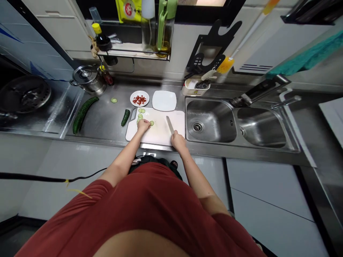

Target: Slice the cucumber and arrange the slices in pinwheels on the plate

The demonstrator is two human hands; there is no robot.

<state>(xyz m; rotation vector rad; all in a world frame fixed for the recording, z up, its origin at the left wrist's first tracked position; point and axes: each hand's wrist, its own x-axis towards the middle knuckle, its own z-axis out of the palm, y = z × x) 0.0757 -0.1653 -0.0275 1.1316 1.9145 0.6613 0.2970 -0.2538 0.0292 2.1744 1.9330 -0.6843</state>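
Two bare hands work over a white cutting board in the head view, the only one. The left hand has its fingers drawn narrow at the edge of a cucumber slice near the board's middle; whether they grip it, I cannot tell. The right hand is closed around the handle of a knife, its blade over the board and pointing away from the body. More slices lie along the board's left part. Just beside its left edge rests a short cucumber piece; a long cucumber lies farther left. Behind the board stand a round plate of red pieces and a white tray. A double sink adjoins on the right.
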